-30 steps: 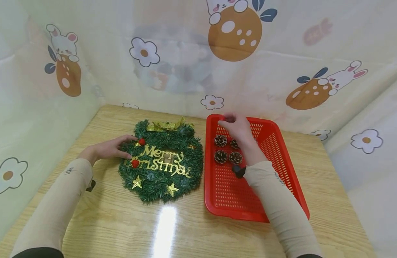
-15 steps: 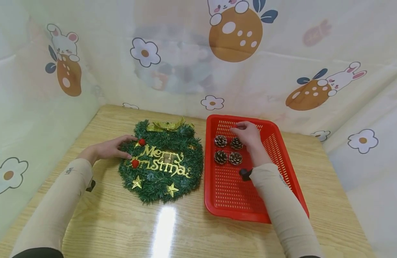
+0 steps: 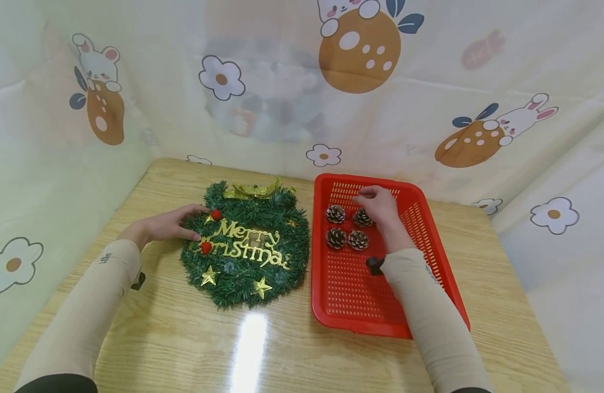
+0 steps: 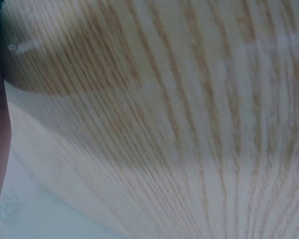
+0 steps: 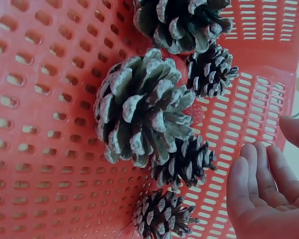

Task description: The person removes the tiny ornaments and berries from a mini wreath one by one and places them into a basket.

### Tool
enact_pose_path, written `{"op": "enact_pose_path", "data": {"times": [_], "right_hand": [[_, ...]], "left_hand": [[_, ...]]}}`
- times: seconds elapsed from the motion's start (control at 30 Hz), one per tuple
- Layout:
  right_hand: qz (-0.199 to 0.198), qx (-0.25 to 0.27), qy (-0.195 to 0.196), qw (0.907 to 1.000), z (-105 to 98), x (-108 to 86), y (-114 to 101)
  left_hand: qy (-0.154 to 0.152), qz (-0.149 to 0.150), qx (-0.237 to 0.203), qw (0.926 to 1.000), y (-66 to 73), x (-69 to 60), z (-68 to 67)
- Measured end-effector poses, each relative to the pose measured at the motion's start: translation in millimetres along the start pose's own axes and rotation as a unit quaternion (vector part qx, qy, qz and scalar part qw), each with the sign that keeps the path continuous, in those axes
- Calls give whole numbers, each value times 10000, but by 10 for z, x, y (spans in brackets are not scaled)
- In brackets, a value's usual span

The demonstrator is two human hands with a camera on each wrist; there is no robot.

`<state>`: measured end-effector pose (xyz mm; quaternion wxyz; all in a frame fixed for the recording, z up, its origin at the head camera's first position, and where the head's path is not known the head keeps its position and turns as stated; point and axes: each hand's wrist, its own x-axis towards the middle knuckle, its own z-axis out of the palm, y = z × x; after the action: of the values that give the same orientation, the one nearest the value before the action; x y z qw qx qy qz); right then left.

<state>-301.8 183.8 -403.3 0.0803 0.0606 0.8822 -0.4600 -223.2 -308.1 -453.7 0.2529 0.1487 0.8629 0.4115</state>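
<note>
A green Christmas wreath with gold "Merry Christmas" lettering, gold stars, a gold bow and red balls lies on the table. My left hand rests at its left edge, fingers relaxed against the greenery. Only a strip of that hand shows in the left wrist view. Over the far part of a red basket is my right hand, holding nothing. Its fingers are gently bent and the thumb stands apart in the right wrist view. Several pine cones lie beneath, with a red ball partly hidden among them.
The wooden table carries wreath and basket side by side. A patterned cloth hangs behind and at both sides. The basket's perforated walls rise around the pine cones.
My right hand has moved right and down within the basket and let go of the small red ball it pinched. The left hand and the wreath have stayed in place.
</note>
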Motion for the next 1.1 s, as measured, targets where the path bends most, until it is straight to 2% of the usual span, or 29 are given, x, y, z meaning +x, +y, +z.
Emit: {"op": "enact_pose_path", "data": {"times": [0.3, 0.47, 0.8, 1.1], "right_hand": [[-200, -39, -48, 9998, 34, -1, -35], [-532, -21, -231, 9983, 57, -47, -159], [-1123, 320, -626, 9912, 259, -258, -682], [-1637, 537, -872, 9812, 600, -441, -1148]], "left_hand": [[-7, 2, -4, 10000, -1, 8, -3], [26, 45, 75, 10000, -6, 9, -5], [47, 11, -8, 10000, -20, 14, 12], [70, 68, 30, 9999, -55, 28, 15]]}}
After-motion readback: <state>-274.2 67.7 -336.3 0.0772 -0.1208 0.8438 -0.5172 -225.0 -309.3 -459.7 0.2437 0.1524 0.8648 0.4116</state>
